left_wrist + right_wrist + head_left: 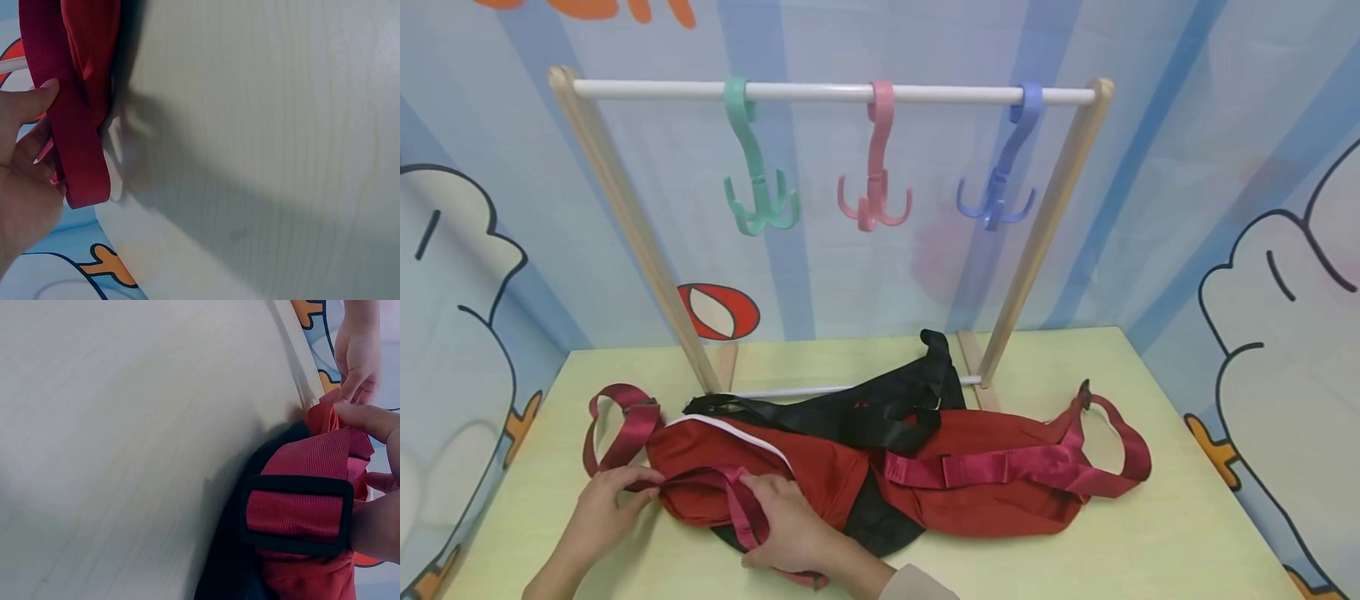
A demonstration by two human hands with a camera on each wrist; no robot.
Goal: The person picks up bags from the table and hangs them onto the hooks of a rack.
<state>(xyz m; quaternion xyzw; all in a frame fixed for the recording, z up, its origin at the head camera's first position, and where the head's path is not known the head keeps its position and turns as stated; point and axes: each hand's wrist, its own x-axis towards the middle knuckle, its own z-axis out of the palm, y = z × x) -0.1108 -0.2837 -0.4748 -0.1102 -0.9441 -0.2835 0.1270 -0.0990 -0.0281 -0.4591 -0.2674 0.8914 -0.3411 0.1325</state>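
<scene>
A red waist bag [831,467] with a white zip lies on the table, its crimson strap [743,504] pulled up in front. My left hand [602,510] pinches the strap near the bag's left end, thumb on its flat face in the left wrist view. On the same strap, further right, my right hand [793,523] grips a folded stretch with thumb and fingers. A black slider buckle [300,484] sits on the webbing beside that hand in the right wrist view. Another strap loop [625,437] stands up at the bag's left end.
A second red bag [1000,517] with a crimson strap lies to the right, and a black bag [872,396] behind. Over them stands a wooden rack [1045,233] with green [760,200], pink [874,196] and blue [996,196] hooks on its white bar [820,91].
</scene>
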